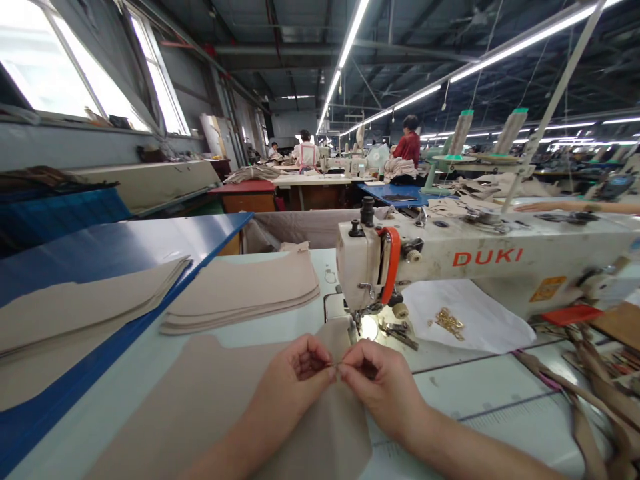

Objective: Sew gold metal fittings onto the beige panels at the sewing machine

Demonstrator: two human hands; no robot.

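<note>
My left hand (299,375) and my right hand (383,381) meet just in front of the sewing machine (363,263), both closed in a pinch. Between their touching fingertips is something very small and thin that I cannot make out. Beneath both hands a large beige fabric panel (210,400) lies on the pale table, its far end reaching up beside the needle area. The machine's lamp lights the plate just beyond my right hand. Small gold-coloured metal pieces (450,323) lie in a heap on a white sheet (493,327) under the machine arm.
Stacked beige panels (250,287) lie left of the machine, more panels (95,303) on a blue table (215,230). Fabric strips (590,387) hang at the right edge. Thread cones (460,133) stand behind the machine. Another person's forearm (610,208) shows at right; co-workers sit farther back.
</note>
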